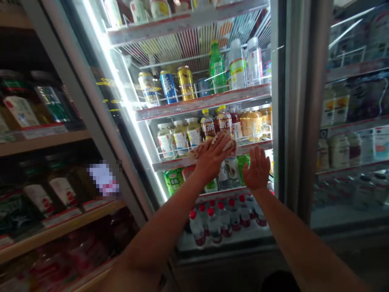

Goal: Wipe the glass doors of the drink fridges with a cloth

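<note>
My left hand (212,157) presses a crumpled pale cloth (198,151) against the glass door (194,103) of a lit drinks fridge. The fingers lie over the cloth, in front of the shelf with tea bottles. To the right, my right hand (257,168) rests palm forward at the glass, fingers stretched out, with nothing in it. Behind the hands are brown tea bottles with yellow caps (208,123) and several pale-labelled bottles (180,137), partly hidden by the cloth and my left forearm.
Red-capped water bottles (214,224) stand on the lowest shelf, and cans (186,83) stand higher up. A metal door frame (313,101) runs along the right, beside another fridge section. Dark wooden shelves (60,219) with bottles flank the left.
</note>
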Demonstrator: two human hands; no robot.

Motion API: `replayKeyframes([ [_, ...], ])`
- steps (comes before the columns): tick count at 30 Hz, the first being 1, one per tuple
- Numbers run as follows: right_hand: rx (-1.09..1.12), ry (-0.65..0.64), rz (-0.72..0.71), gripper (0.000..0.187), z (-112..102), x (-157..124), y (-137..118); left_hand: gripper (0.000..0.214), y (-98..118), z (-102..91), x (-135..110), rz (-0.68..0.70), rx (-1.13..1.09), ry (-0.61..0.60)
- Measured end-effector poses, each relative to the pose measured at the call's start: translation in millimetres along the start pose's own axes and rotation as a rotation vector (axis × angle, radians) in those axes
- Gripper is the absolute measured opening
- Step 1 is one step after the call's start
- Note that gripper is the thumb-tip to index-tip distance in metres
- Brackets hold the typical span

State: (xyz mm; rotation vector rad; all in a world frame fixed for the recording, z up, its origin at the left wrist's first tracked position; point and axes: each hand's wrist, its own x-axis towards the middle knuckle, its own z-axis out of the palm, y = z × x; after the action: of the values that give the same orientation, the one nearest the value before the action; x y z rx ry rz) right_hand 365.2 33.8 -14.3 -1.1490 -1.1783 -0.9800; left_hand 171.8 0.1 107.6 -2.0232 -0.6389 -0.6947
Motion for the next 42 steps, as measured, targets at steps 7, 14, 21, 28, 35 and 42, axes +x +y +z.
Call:
replayKeyframes([
  [7,0.033,-0.029,0.010,0.061,-7.0,0.1,2.1,0.065,5.3,9.2,-29.0,-0.112,0.013,0.022],
  [14,0.117,-0.122,-0.002,0.051,-27.6,59.8,24.0,0.069,15.0,10.5,-42.8,-0.111,-0.021,-0.034],
  [21,0.055,-0.147,-0.060,0.056,-13.8,52.1,34.9,0.061,37.8,23.5,-76.3,-0.168,-0.034,0.008],
  [28,-0.015,-0.091,-0.049,0.060,-7.0,30.8,33.8,0.061,26.2,9.4,14.5,-0.150,-0.094,0.057],
  [35,0.012,-0.097,-0.031,0.058,-5.8,32.7,38.7,0.059,-12.6,-12.2,57.7,-0.326,-0.104,0.211],
  [42,0.275,-0.042,-0.007,0.060,-26.5,54.8,1.6,0.059,7.5,-17.2,39.3,-0.326,-0.268,0.104],
])
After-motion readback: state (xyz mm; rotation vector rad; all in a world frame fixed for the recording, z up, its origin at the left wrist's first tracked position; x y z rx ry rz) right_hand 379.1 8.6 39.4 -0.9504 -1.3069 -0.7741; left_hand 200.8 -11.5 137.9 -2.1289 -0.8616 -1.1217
